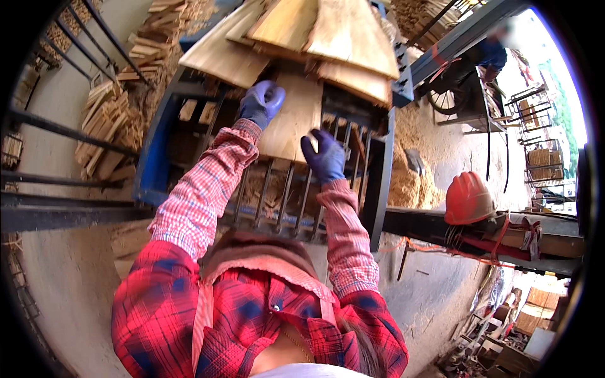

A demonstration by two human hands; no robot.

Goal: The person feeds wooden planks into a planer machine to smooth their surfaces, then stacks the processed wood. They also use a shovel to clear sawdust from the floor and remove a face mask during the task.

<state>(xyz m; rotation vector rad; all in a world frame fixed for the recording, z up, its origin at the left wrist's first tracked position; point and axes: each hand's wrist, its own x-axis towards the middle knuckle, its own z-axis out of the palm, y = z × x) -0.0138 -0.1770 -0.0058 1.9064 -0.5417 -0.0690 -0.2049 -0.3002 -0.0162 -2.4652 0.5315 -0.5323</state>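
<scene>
Though broad, a thin, pale board (295, 113)

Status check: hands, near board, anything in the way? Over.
Left hand at left edge of near board, grip unclear. Right hand open by its right edge. Board over dark bars. Piled boards overlap its far end.
</scene>
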